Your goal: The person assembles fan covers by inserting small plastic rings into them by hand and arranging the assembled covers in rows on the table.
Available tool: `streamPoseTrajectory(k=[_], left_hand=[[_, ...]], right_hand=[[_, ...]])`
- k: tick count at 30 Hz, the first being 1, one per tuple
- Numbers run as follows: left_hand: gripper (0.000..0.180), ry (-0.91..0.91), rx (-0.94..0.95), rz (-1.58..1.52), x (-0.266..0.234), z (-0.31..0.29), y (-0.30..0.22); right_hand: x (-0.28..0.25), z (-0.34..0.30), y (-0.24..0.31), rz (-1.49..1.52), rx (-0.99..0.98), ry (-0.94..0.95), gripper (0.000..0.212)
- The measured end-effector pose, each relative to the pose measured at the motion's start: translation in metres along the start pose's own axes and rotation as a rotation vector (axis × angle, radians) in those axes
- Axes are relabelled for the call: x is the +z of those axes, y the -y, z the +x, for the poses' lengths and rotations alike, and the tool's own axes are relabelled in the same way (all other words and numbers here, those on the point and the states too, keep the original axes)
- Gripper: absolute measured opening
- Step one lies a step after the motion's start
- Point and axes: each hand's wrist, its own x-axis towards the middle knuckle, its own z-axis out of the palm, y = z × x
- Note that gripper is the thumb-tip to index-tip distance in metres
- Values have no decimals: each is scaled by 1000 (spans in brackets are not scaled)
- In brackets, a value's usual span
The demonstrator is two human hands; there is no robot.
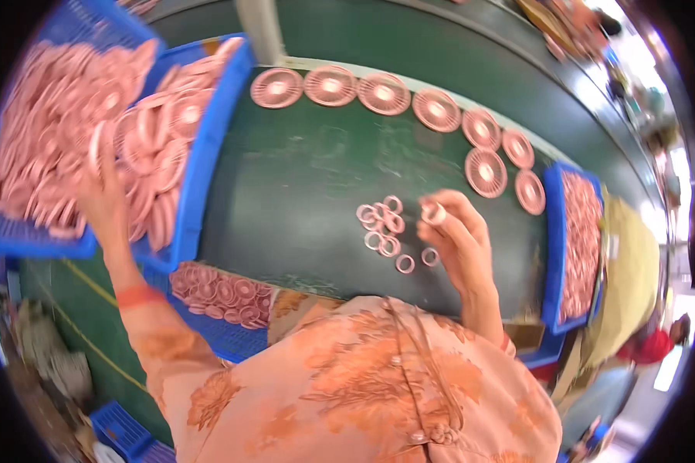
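Note:
My left hand (104,197) reaches into the blue crates at the left, among many pink round grilles. Its fingers are closed on the edge of one pink grille (95,147), which stands on edge; motion blurs the grip a little. Over the green table, my right hand (467,235) pinches a small pink ring (434,214) between thumb and fingers. Beneath and left of it lies a loose pile of similar pink rings (374,220), with a single ring (405,264) apart on the near side. Several slotted pink grilles (384,93) lie flat in a curved row along the table's far edge.
A blue crate (232,92) full of grilles borders the table (301,170) at the left. Another blue crate (552,255), filled with small pink parts, stands at the right. More pink grilles (224,295) sit in a crate below the near edge. A post (260,31) rises beyond the far edge.

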Motion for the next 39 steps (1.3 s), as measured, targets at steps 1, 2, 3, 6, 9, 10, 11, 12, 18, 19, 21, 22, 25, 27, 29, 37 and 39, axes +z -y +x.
streamPoseTrajectory(k=[1, 2, 3, 6, 9, 10, 11, 12, 18, 19, 21, 22, 25, 27, 29, 37, 39], left_hand=[[36, -16, -53, -157, 5, -17, -29], [34, -32, -114, -315, 13, -30, -52], [32, 61, -126, -428, 22, -49, -69], [28, 375, -304, -969, 54, -111, -142], [24, 640, -642, -1395, 87, -156, -175], [23, 701, -783, -1483, 92, -164, -184], [23, 749, -832, -1532, 97, -170, -187], [24, 789, -851, -1524, 98, -171, -192], [29, 891, -907, -1552, 103, -169, -198], [29, 891, -900, -1540, 104, -169, -198], [28, 882, -904, -1551, 103, -171, -197], [26, 888, -888, -1537, 103, -172, -195], [24, 873, -862, -1516, 104, -177, -192], [24, 859, -849, -1511, 103, -180, -192], [26, 880, -824, -1466, 101, -182, -194], [27, 860, -754, -1502, 101, -192, -197], [27, 862, -737, -1516, 102, -190, -197]], right_hand=[[0, 1, 0, 11, 2, -42, 21], [1, 3, -2, 31, -14, -1, 21], [1, 6, -3, 49, -28, 58, 21], [1, 9, -8, 49, -49, 148, 22], [2, 5, -10, 3, -58, 145, 25], [1, 4, -11, 2, -65, 139, 28], [0, 2, -11, 4, -61, 130, 28], [-2, 0, -11, -11, -74, 120, 28], [-4, -5, -11, -94, -11, 101, 29], [-2, -3, -12, -111, -42, 100, 28], [7, 0, -16, -207, -153, 91, 28], [11, 2, -16, -305, -269, 81, 27], [19, 6, -14, -670, -524, 94, 25], [26, 8, -17, -716, -587, 73, 25], [27, 9, -18, -762, -651, 47, 25], [22, 7, -20, -1016, -615, 19, 22], [20, 8, -18, -1034, -671, 30, 22]])
